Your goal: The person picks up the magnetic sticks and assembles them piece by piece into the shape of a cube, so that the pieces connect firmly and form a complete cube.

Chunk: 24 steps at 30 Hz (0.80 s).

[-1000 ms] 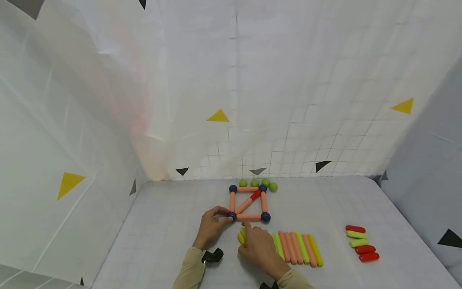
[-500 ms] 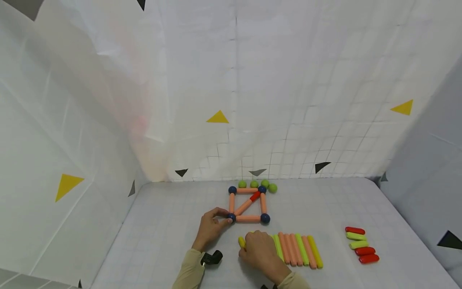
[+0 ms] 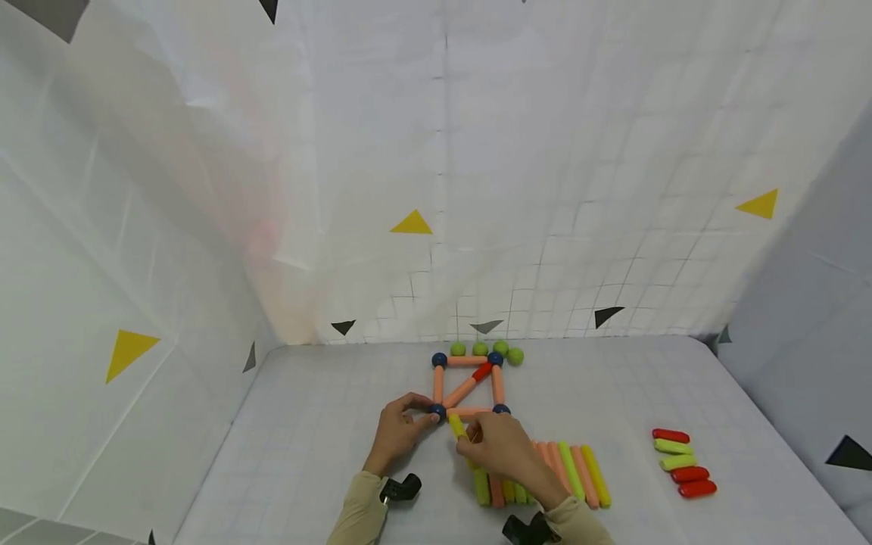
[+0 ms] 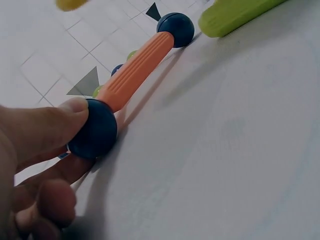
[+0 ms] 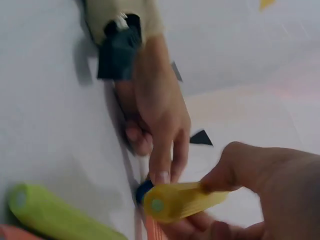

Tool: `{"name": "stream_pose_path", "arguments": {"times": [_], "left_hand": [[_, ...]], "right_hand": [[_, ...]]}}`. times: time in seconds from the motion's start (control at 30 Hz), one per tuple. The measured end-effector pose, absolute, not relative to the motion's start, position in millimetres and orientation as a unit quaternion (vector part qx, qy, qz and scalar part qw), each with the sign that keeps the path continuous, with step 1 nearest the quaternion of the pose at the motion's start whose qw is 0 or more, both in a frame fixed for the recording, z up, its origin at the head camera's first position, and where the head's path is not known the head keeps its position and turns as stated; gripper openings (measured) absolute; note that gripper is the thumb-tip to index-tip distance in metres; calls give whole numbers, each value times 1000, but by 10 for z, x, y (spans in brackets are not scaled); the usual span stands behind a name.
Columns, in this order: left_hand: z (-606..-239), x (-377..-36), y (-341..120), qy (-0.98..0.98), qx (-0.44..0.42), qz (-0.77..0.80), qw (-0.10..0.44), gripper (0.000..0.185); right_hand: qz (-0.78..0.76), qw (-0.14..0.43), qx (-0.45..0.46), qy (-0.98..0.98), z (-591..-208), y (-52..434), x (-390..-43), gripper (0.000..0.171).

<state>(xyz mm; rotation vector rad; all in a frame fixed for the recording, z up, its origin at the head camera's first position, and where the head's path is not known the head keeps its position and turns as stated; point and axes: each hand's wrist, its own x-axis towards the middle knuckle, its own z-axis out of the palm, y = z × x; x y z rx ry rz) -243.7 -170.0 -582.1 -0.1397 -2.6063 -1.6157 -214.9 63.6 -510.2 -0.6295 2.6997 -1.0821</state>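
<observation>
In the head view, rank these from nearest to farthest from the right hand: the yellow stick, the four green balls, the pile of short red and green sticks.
1. Yellow plastic stick: pinched in the right hand.
2. Four green balls: beyond the square frame.
3. Pile of short red and green sticks: far right.

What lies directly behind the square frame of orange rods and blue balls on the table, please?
Behind the square frame sit four green balls in a row near the wall. The right hand partly covers the frame's near right blue ball.
</observation>
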Motion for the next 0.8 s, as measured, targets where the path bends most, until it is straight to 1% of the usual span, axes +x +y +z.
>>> {"name": "stream_pose_path", "arguments": {"times": [0.07,0.1,0.17,0.27,0.37,0.5,0.6,0.73,0.8], "left_hand": [[-5830,-2431,-1705,-849,-43,-526,36,25],[-5836,-2429,-1708,-848,-45,-527,38,25],[-5844,-2427,-1714,-848,-53,-526,44,24],[-5852,-2427,-1719,-846,-60,-527,54,24],[-5860,-2434,-1718,-847,-66,-524,59,24],[-5870,-2446,-1711,-848,-70,-520,68,24],[-5869,-2457,-1700,-847,-73,-521,75,23],[-5872,-2458,-1684,-843,-76,-527,81,23],[-5878,-2459,-1676,-841,-79,-528,83,23]], "right_hand": [[-400,74,-208,889,-5093,659,-2227,16],[-415,68,-205,884,-5091,665,-2265,17],[-441,49,-197,874,-5096,657,-2343,25],[-455,-1,-186,871,-5094,613,-2440,30],[-463,-52,-181,866,-5108,550,-2507,25],[-494,-87,-184,846,-5163,457,-2582,20],[-494,-111,-185,842,-5237,384,-2643,21],[-456,-144,-194,856,-5334,292,-2706,23],[-439,-151,-198,863,-5377,258,-2720,24]]}}
